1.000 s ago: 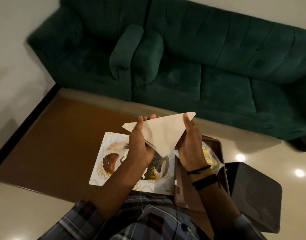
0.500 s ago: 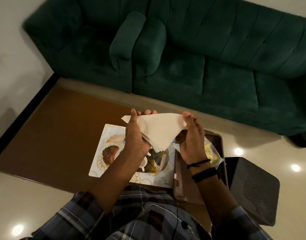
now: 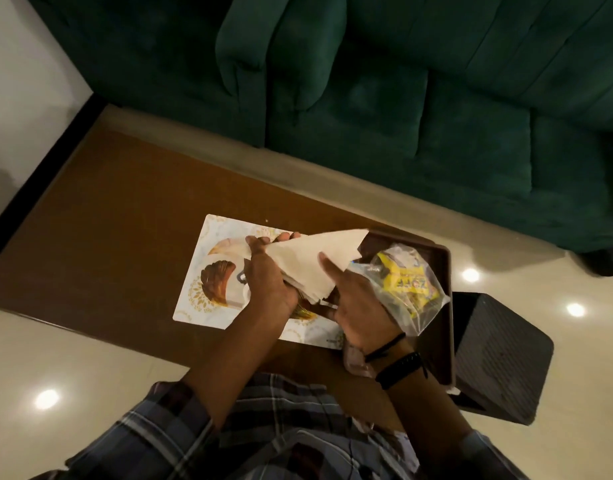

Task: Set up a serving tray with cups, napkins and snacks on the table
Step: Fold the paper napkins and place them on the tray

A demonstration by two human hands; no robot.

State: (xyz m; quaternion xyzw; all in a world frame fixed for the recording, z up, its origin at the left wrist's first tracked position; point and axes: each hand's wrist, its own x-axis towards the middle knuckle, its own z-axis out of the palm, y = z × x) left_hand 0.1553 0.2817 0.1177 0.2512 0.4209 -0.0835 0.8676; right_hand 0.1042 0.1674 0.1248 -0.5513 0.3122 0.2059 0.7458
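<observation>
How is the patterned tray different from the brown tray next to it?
The patterned tray is pale with gold and brown motifs; the brown tray is plain and dark. The patterned tray looks flat, while the brown tray has a raised rim. The brown tray holds a clear snack bag. Both rest on the wooden table.

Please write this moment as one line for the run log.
step: folding napkin | left hand: holds napkin | right hand: holds napkin | snack bag: in brown tray
</observation>
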